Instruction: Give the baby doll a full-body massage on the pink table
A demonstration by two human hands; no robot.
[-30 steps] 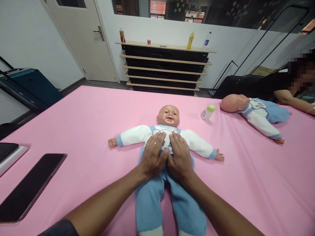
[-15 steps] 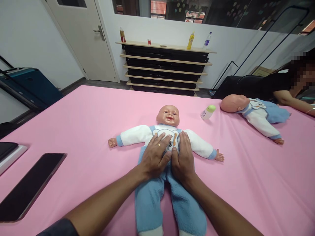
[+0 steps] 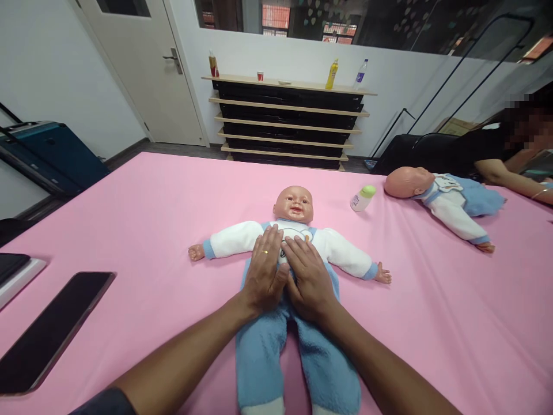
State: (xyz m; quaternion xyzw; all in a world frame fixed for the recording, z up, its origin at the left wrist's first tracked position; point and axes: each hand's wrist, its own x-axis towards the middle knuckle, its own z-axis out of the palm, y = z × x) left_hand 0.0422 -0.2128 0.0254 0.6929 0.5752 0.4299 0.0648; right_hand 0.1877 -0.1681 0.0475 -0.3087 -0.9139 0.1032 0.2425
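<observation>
A baby doll (image 3: 263, 369) in a white and blue outfit lies on its back, head away from me and arms spread wide. My left hand (image 3: 264, 271) rests flat on the left side of its chest and belly, fingers stretched out, a gold ring on one finger. Beside it my right hand (image 3: 309, 276) lies flat on the same belly, its fingers slanting up to the left. The two hands nearly meet at the thumbs and partly cover the bear face on the doll's top. Neither hand grasps anything.
Pink cloth (image 3: 173, 196) covers the table. A white bottle with a green cap (image 3: 363, 198) stands past the doll's arm. A second doll (image 3: 453, 202) lies at the right near a seated person (image 3: 492, 147). A dark phone (image 3: 52, 328) is at the left.
My right hand has shifted left across the doll's belly and now angles inward. My left hand has turned more upright and slid slightly left. The doll stays where it was.
</observation>
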